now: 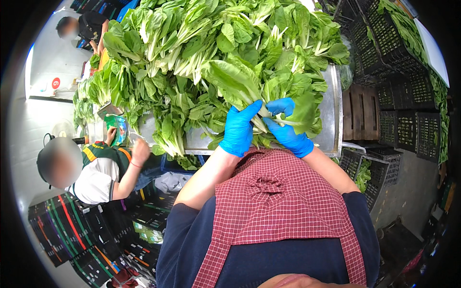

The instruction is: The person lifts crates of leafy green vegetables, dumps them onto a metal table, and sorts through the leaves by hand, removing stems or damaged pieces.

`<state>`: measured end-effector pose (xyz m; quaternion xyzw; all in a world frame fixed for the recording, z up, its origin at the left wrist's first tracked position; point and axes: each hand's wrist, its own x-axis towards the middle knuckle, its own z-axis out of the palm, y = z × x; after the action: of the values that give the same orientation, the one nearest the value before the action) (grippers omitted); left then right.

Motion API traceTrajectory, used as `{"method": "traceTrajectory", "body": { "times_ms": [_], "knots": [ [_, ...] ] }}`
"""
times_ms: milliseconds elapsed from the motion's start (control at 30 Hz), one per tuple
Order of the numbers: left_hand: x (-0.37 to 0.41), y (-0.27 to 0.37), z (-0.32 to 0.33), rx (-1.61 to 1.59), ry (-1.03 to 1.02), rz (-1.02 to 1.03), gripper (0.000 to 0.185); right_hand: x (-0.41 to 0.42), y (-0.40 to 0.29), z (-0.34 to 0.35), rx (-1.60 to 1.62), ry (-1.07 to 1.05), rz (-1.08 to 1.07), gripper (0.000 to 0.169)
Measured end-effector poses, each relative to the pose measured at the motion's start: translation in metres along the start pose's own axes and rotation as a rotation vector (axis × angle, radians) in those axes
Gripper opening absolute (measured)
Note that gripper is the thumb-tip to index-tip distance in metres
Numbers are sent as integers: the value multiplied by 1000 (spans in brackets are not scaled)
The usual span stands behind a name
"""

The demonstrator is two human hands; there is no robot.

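In front of my apron, my left hand (pixel 238 129), in a blue glove, grips a head of leafy greens (pixel 236 81) near its pale stem base. The leaves point up and to the left, away from me. Close beside it, my right hand (pixel 288 129), also gloved in blue, has a single green leaf (pixel 301 114) by its stalk between thumb and fingers. That leaf sticks out to the right and is blurred. Beyond both hands, a large heap of similar leafy greens (pixel 187 39) covers much of a metal table (pixel 333 104).
Black plastic crates (pixel 389 46) holding greens are stacked at the right, near a wooden pallet (pixel 360 113). At the left, a co-worker (pixel 97 172) handles a green plastic bag (pixel 117 127). Another person (pixel 90 30) stands farther back. More black crates (pixel 72 226) stand at lower left.
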<state>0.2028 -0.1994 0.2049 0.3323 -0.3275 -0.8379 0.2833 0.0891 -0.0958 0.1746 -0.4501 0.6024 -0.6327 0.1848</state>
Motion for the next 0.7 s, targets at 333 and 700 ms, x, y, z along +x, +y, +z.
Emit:
{"method": "traceTrajectory", "body": {
  "times_ms": [333, 700],
  "knots": [
    [-6, -1, -23, -187, -109, -5, 38, 7, 9, 1, 371, 13, 519, 49],
    [-37, -1, -25, 304, -72, 22, 31, -4, 16, -4, 542, -286, 644, 34]
  ]
}}
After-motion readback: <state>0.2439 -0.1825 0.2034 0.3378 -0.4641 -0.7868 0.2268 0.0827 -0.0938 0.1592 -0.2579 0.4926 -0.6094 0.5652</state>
